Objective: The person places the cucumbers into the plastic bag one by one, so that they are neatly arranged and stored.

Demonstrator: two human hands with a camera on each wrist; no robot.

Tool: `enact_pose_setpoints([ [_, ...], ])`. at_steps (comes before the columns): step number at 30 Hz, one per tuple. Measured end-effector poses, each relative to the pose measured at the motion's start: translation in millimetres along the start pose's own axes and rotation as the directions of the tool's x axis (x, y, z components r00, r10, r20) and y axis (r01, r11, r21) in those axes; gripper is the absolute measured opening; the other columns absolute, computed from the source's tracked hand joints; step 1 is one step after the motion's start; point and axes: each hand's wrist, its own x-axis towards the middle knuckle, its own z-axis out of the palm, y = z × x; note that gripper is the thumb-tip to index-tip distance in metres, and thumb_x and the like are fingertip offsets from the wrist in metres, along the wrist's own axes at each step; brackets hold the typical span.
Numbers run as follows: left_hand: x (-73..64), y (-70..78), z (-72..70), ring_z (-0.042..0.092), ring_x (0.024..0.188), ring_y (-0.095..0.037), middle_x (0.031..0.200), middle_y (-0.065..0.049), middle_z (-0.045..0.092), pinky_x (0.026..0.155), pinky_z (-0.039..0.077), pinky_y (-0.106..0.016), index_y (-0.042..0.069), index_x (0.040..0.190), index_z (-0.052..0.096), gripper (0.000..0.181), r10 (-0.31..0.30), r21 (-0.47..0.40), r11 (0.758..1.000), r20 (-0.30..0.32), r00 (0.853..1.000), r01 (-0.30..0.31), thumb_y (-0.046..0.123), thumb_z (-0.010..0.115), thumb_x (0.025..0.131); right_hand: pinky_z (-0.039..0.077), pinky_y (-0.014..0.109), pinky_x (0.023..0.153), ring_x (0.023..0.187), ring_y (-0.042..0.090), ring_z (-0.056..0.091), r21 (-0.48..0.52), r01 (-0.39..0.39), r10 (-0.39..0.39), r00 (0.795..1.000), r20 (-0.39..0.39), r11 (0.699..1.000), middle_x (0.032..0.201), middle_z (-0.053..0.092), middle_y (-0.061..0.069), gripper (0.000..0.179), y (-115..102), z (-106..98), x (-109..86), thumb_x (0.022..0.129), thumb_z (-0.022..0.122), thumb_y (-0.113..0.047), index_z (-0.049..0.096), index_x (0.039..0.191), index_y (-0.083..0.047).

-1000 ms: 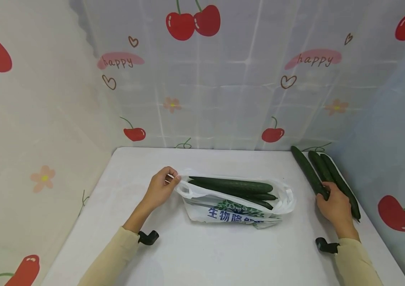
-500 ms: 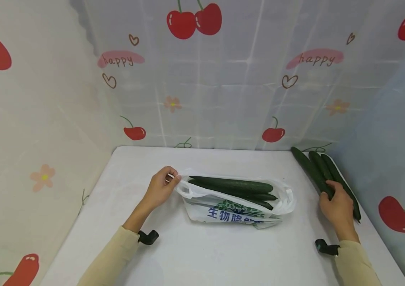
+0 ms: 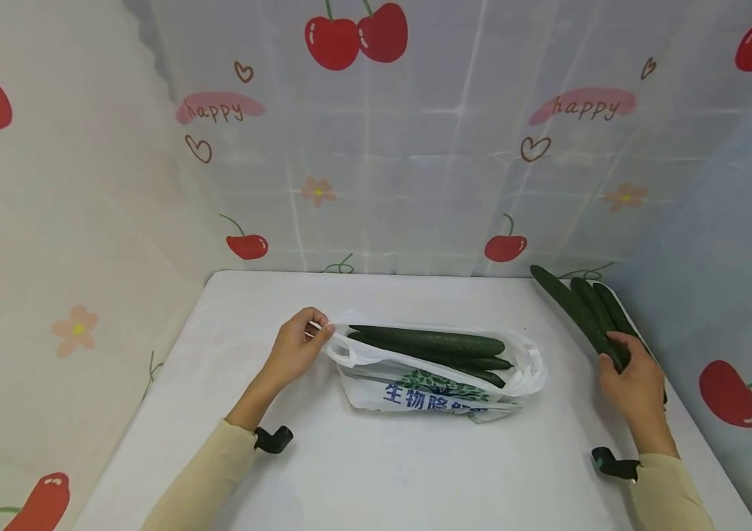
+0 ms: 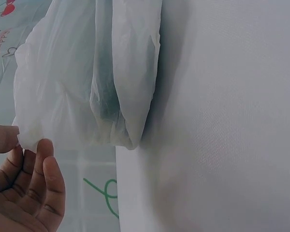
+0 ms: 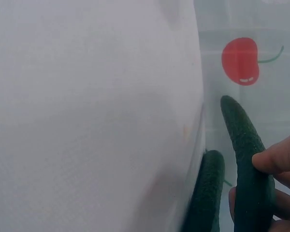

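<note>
A white plastic bag (image 3: 376, 380) with blue lettering and a green tree print lies on its side in the middle of the table. Several cucumbers (image 3: 442, 342) show through its open top. My left hand (image 3: 297, 345) pinches the bag's left corner between thumb and fingers, as the left wrist view (image 4: 31, 188) also shows. At the right, my right hand (image 3: 637, 380) grips one cucumber (image 3: 568, 299) near its near end; its far end is raised and angled left. In the right wrist view, thumb and fingers wrap this cucumber (image 5: 246, 140).
Two more cucumbers (image 3: 615, 306) lie along the table's right edge, partly behind my right hand. Curtains with cherry prints (image 3: 415, 184) stand behind and on both sides of the white table (image 3: 415, 472).
My right hand has shifted slightly right and lifted its cucumber a little, whose far end swings left, away from the other two. The left hand and bag have stayed in place.
</note>
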Motion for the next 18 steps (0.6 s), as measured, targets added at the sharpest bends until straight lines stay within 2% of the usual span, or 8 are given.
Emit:
enact_pose_setpoints([
  [8,-1.1,-0.2,0.1,0.067,0.091,-0.020,0.105,-0.008,0.069,0.075,0.055,-0.026,0.012,0.106,0.064,0.013,0.002,-0.005,1.000,0.011,1.000,-0.001,0.023,0.069,0.106,0.038,0.078,0.106,0.138,0.060,0.051,0.009,0.077,-0.077,0.997,-0.027,0.997,0.149,0.057,0.036,0.048,-9,-4,-11.1,0.105,0.062,-0.012,0.054,0.152,-0.007],
  [10,-1.3,-0.2,0.1,0.067,0.091,-0.019,0.106,-0.008,0.069,0.075,0.055,-0.026,0.012,0.107,0.064,0.013,-0.004,-0.004,1.000,0.014,1.000,0.004,0.024,0.069,0.106,0.045,0.066,0.102,0.132,0.052,0.057,0.018,0.115,-0.114,0.993,-0.042,0.993,0.144,0.062,0.034,0.048,-10,-5,-14.0,0.104,0.065,-0.012,0.057,0.151,-0.008],
  [12,-1.1,0.0,-0.1,0.066,0.091,-0.019,0.105,-0.007,0.069,0.075,0.055,-0.026,0.013,0.107,0.064,0.013,-0.009,-0.006,1.000,0.015,1.000,0.009,0.024,0.069,0.106,0.049,0.043,0.099,0.126,0.030,0.063,0.026,0.151,-0.149,0.987,-0.055,0.988,0.141,0.066,0.030,0.047,-13,-7,-16.6,0.103,0.068,-0.013,0.059,0.150,-0.011],
  [15,-0.7,0.3,-0.7,0.067,0.091,-0.019,0.105,-0.007,0.069,0.075,0.055,-0.026,0.013,0.107,0.064,0.013,-0.015,-0.011,1.000,0.013,1.000,0.015,0.024,0.070,0.106,0.039,0.010,0.087,0.114,-0.010,0.055,0.058,0.208,-0.204,0.977,-0.067,0.976,0.138,0.069,0.024,0.048,-16,-8,-19.1,0.102,0.072,-0.015,0.061,0.148,-0.015],
  [17,-0.3,0.3,-0.9,0.067,0.091,-0.020,0.105,-0.007,0.069,0.075,0.055,-0.026,0.013,0.107,0.064,0.013,-0.015,-0.012,1.000,0.013,1.000,0.015,0.024,0.070,0.106,0.034,-0.002,0.085,0.109,-0.025,0.044,0.085,0.240,-0.235,0.970,-0.064,0.967,0.138,0.069,0.017,0.049,-19,-9,-20.5,0.101,0.074,-0.014,0.062,0.148,-0.017],
  [18,-0.1,0.3,-1.0,0.067,0.091,-0.020,0.105,-0.007,0.069,0.075,0.055,-0.026,0.013,0.107,0.064,0.013,-0.015,-0.013,1.000,0.013,1.000,0.015,0.024,0.070,0.106,0.033,-0.004,0.086,0.110,-0.028,0.043,0.102,0.254,-0.249,0.967,-0.061,0.962,0.137,0.070,0.010,0.049,-21,-10,-21.2,0.101,0.075,-0.014,0.062,0.148,-0.017],
])
